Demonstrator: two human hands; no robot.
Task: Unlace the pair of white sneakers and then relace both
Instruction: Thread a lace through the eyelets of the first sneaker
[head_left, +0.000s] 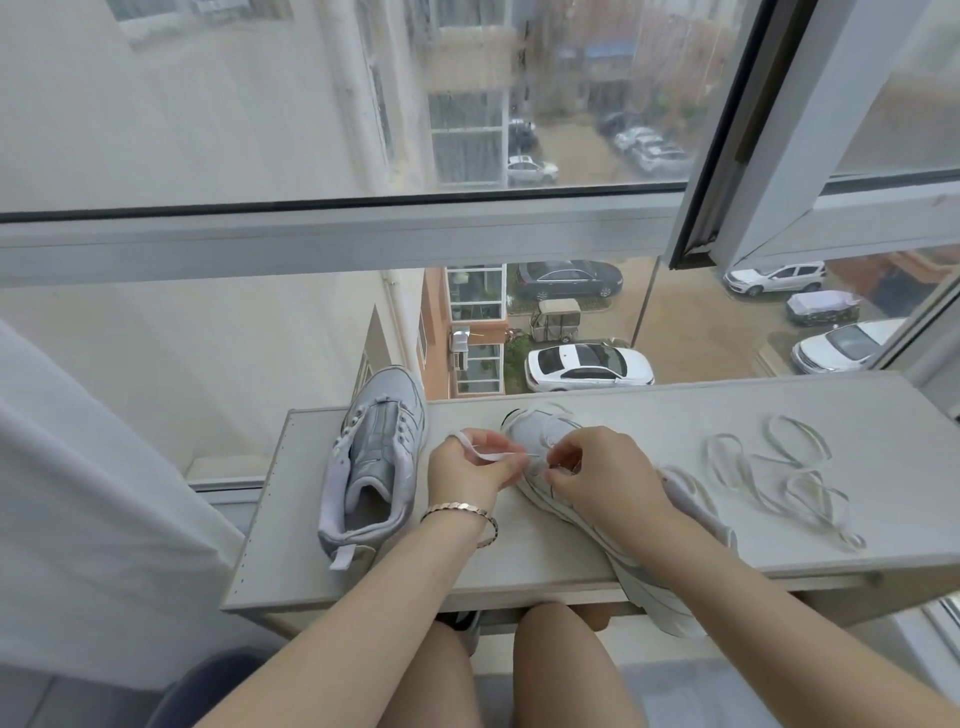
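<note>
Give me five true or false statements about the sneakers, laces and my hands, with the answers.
1. The left hand pinches a lace. True.
2. The left-hand sneaker is fully laced. False: its eyelets are empty.
3. A loose lace lies on the board, right of both hands. True.
4. The right hand lies flat on the board. False: it pinches the lace at the second sneaker.
5. The bracelet is on the right wrist. False: it is on the left wrist.

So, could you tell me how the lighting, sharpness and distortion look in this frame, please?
Head view: soft, even daylight, no hard shadows; the upper window pane is hazy and streaked; the wide lens slightly bows the shelf; the white lace barely contrasts with the sneaker.
</note>
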